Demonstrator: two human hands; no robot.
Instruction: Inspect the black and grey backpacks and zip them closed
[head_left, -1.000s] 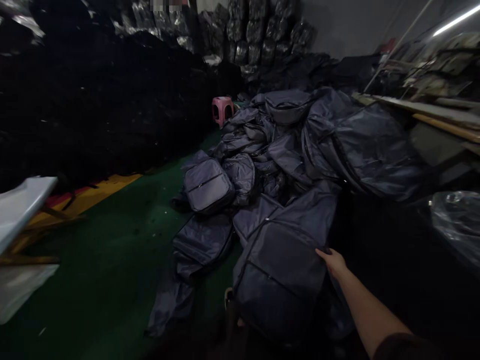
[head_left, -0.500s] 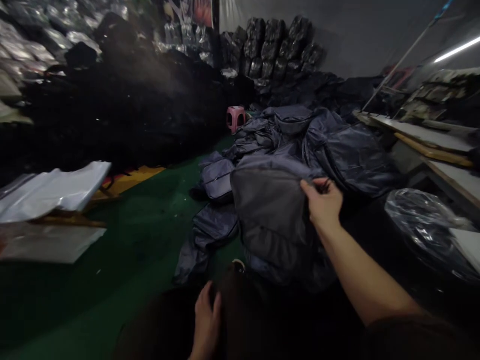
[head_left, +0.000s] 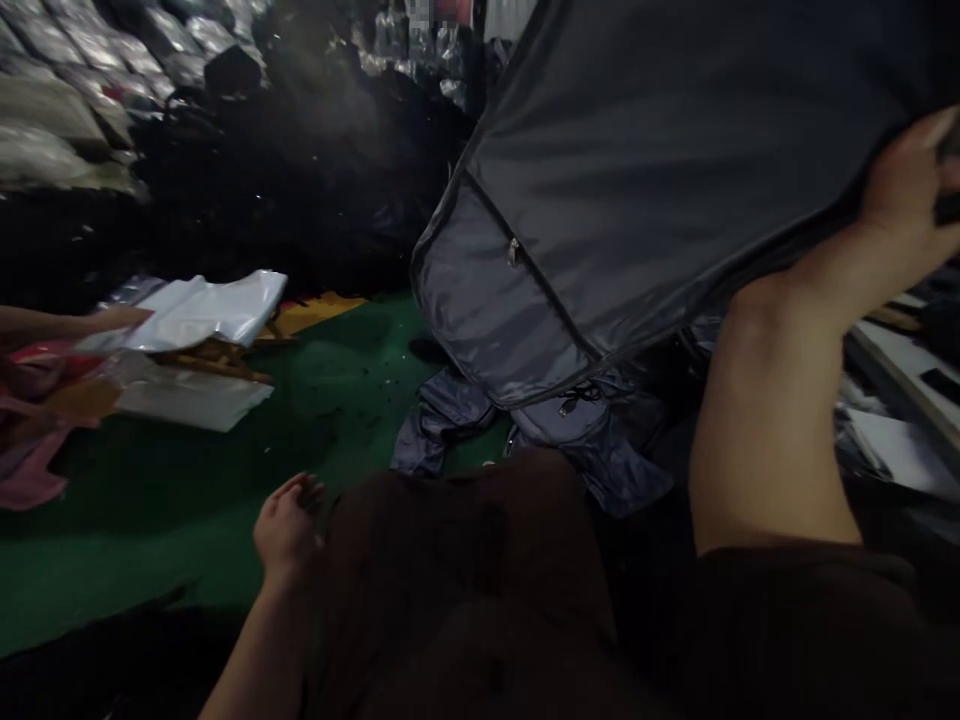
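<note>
A dark grey backpack (head_left: 637, 200) is raised in front of me, tilted, and fills much of the upper right. A slanted zipper with a metal pull (head_left: 514, 250) crosses its near face. My right hand (head_left: 911, 190) is closed on the backpack's right side, partly cut off by the view's edge. My left hand (head_left: 289, 525) hangs low at the left, beside my dark clothing, with loosely curled fingers and nothing in it. Below the raised backpack lie more grey-blue bags (head_left: 559, 420), partly hidden behind it.
At the left, another person's hand (head_left: 120, 318) touches a stack of white plastic sheets or bags (head_left: 214, 310). A pink stool (head_left: 37, 450) is near it. Dark heaps (head_left: 300, 200) and plastic-wrapped bundles (head_left: 112, 60) line the back. A table edge (head_left: 915, 385) runs along the right.
My right hand has lifted the backpack from the pile, up and to the right, closer to me. My left hand has moved left. Another person's hand has come into view at the left.
</note>
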